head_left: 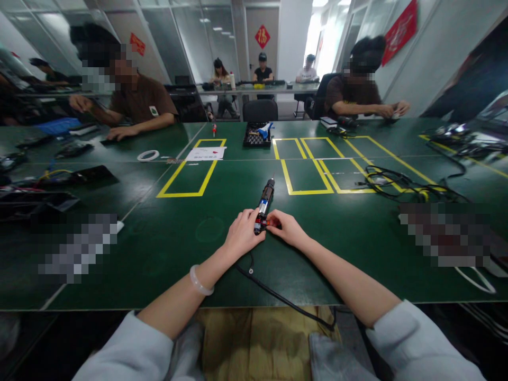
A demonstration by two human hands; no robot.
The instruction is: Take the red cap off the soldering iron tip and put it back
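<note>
An opened electric screwdriver [265, 197], dark with silvery and blue inner parts, lies on the green table with its thin bit pointing away from me. My left hand [243, 233] is closed round the left side of its rear part. At the right side of that part, my right hand [286, 227] pinches a small reddish piece [271, 223], partly hidden by the fingers. A black cable [278, 297] runs from below my hands over the table's front edge.
On the green table [166, 238] are yellow tape outlines, a black parts tray [257, 135], a paper sheet [205, 153], a white tape roll [148, 155] and coiled black cables [381, 180] at the right. Two people [138, 100] work across the table; others sit farther back.
</note>
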